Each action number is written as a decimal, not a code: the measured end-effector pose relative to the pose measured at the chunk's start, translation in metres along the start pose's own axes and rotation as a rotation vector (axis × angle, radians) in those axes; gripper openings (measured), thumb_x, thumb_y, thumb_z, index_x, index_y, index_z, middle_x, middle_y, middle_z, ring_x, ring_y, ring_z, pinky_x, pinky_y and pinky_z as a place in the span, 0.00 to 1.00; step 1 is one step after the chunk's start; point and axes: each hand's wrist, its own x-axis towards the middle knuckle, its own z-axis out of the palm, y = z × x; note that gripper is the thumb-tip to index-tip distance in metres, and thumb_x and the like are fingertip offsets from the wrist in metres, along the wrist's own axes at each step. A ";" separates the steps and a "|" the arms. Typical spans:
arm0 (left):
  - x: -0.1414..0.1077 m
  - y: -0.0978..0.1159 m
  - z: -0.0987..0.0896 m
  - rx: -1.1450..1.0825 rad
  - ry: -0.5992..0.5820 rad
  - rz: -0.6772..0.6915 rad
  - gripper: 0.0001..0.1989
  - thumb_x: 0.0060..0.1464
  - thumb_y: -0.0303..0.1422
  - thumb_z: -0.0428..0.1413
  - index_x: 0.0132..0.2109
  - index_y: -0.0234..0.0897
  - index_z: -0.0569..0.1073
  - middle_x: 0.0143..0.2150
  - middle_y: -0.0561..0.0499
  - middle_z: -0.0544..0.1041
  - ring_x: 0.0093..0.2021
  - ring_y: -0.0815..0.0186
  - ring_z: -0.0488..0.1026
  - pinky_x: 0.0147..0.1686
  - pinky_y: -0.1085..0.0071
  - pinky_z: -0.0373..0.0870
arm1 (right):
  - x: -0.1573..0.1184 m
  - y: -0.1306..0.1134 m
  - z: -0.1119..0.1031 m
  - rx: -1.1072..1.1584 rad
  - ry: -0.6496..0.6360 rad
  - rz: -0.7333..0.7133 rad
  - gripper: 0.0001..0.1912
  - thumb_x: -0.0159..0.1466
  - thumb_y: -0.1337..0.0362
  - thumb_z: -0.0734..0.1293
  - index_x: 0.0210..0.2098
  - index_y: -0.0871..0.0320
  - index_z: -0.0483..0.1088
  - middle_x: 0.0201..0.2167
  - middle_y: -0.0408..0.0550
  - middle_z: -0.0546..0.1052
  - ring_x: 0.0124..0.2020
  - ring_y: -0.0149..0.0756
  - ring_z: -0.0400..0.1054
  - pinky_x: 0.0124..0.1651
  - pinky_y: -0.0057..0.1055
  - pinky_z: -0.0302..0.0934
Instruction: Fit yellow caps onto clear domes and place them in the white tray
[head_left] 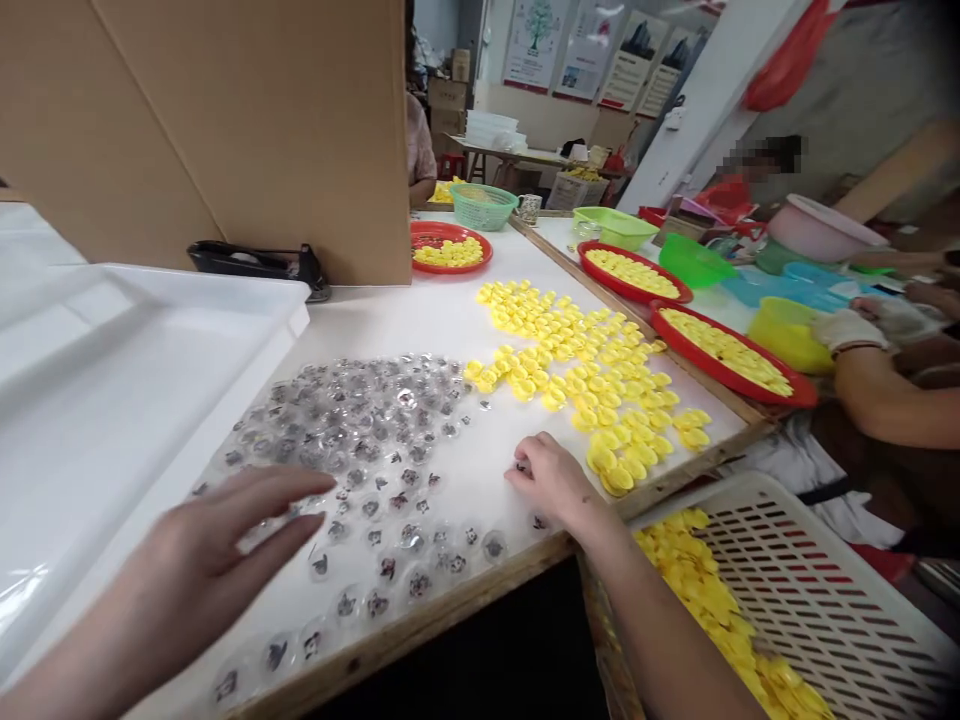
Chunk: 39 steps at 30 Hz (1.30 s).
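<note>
Many small clear plastic domes with dark printed figures [360, 400] are spread over the white table [480, 500], dense toward the back and looser near the front edge. My left hand [217, 550] hovers over their left side, thumb and fingers apart, with nothing visible between them. Right of the domes, my right hand [551, 480] is low over the table with its fingertips pinched together. A dark print shows at those fingertips, apparently one clear printed piece; most of it is hidden. Beyond that hand lie yellow round plastic cups [577, 370], some overlapping in groups.
A white tray [292, 300] stands at left, with a black stapler-like tool [255, 262] beside a tall cardboard sheet [300, 130]. Red trays [450, 268] hold yellow pieces. At lower right is a white slotted crate [825, 570]. A co-worker's gloved hand [851, 330] is at right.
</note>
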 end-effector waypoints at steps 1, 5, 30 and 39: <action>0.006 0.011 0.013 -0.030 -0.046 0.034 0.15 0.54 0.47 0.54 0.46 0.50 0.74 0.45 0.56 0.77 0.41 0.63 0.75 0.39 0.73 0.74 | -0.002 -0.001 -0.001 -0.009 0.001 0.006 0.06 0.54 0.71 0.67 0.32 0.58 0.69 0.33 0.44 0.69 0.31 0.32 0.66 0.37 0.27 0.59; 0.025 0.038 0.058 -0.113 -0.182 0.142 0.14 0.56 0.45 0.50 0.45 0.47 0.75 0.42 0.54 0.79 0.36 0.65 0.77 0.33 0.76 0.74 | -0.016 0.013 -0.022 -0.052 0.054 0.091 0.13 0.57 0.68 0.67 0.42 0.56 0.69 0.35 0.43 0.70 0.33 0.30 0.67 0.38 0.24 0.59; 0.031 0.009 0.079 -0.219 -0.252 -0.038 0.15 0.55 0.42 0.49 0.44 0.45 0.76 0.41 0.53 0.80 0.39 0.62 0.77 0.35 0.72 0.74 | -0.017 0.061 -0.045 -0.272 0.025 0.168 0.12 0.58 0.68 0.64 0.42 0.57 0.71 0.36 0.49 0.71 0.35 0.36 0.68 0.37 0.29 0.57; 0.028 0.006 0.079 -0.239 -0.208 -0.043 0.15 0.55 0.45 0.50 0.43 0.47 0.76 0.39 0.53 0.80 0.38 0.61 0.77 0.34 0.73 0.74 | -0.015 0.060 -0.060 -0.239 0.129 0.163 0.12 0.61 0.64 0.63 0.44 0.56 0.72 0.40 0.47 0.72 0.34 0.32 0.69 0.41 0.27 0.60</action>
